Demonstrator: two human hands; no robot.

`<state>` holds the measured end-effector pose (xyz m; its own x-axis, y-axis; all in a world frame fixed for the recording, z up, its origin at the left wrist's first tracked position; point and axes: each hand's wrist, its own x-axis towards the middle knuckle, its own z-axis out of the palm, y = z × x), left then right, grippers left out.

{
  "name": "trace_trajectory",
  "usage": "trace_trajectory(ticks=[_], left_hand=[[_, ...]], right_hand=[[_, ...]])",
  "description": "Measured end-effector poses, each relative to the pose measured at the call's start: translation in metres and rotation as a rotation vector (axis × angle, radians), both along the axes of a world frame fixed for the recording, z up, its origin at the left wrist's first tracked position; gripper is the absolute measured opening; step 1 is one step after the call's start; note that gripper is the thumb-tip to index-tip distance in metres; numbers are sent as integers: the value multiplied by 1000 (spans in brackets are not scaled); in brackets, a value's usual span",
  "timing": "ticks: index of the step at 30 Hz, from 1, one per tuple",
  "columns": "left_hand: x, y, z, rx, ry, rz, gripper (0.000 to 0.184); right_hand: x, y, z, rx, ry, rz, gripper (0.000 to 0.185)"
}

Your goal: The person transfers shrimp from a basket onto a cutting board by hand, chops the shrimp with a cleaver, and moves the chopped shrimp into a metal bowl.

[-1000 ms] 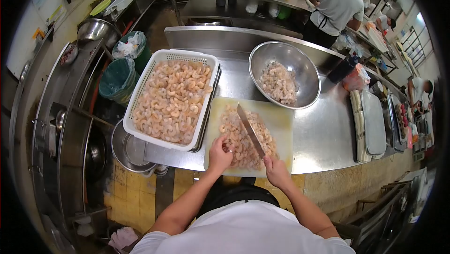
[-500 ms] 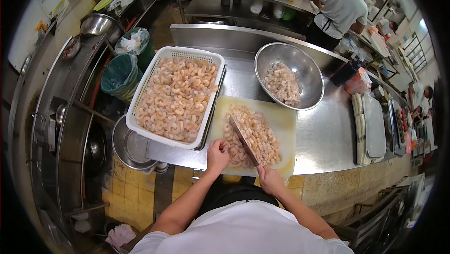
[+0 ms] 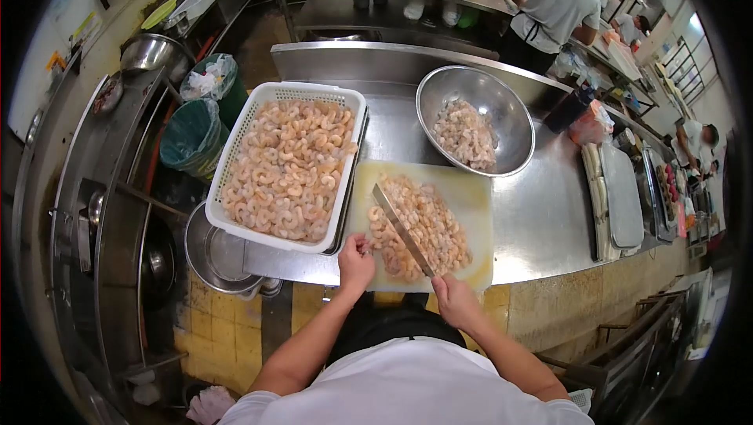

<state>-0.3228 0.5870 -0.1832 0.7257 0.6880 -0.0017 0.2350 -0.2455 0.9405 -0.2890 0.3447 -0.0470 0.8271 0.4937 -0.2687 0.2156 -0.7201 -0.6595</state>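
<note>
One knife (image 3: 404, 230) we hold across shrimp (image 3: 435, 221) at lower centre, our right hand (image 3: 457, 299) wrapping its fingers around it; our left hand (image 3: 357, 266) curls its fingers, pinching what we cannot tell.

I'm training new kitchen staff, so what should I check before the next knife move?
1. Knife held in right hand: ok.
2. Left hand clear of the blade: ok, a gap shows.
3. Cutting board clear for another batch: not ok, shrimp pieces cover its middle.
4. Room in metal bowl: ok, bare metal shows.
5. Board steady: cannot tell, underside hidden.
6. Blade sharp: cannot tell.
</note>
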Motion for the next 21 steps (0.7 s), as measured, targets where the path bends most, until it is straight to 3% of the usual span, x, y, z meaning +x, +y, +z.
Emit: trace_trajectory(ticks=[4, 10, 14, 19, 21], left_hand=[[0, -1, -20, -128, -81, 36, 38], [-11, -2, 1, 18, 103, 25, 39], [-8, -3, 3, -12, 95, 19, 41], [-9, -2, 2, -45, 90, 3, 38], [-9, -1, -6, -45, 46, 30, 37]], right_hand=[[1, -1, -48, -99, -66, 43, 51], [1, 0, 2, 58, 42, 12, 49], [5, -12, -47, -56, -13, 65, 49], [8, -15, -9, 23, 29, 94, 50], [11, -20, -30, -76, -15, 138, 50]])
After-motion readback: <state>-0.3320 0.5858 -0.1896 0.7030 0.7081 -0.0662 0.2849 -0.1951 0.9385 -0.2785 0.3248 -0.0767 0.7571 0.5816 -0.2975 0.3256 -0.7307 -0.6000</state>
